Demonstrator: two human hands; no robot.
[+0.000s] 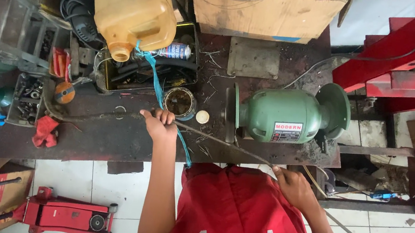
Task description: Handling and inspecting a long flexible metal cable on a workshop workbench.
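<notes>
Holding a cable (pixel 225 144), both hands sit near a grimy open can (pixel 180 102).

The left hand (pixel 159 123) reaches forward on a straight, bare forearm, fingers (pixel 165 116) curled shut in a fist, knuckles up. The right hand (pixel 294 184) sits lower and nearer the body, wrist bent, fingers (pixel 279 171) pinched closed at their tips.
</notes>
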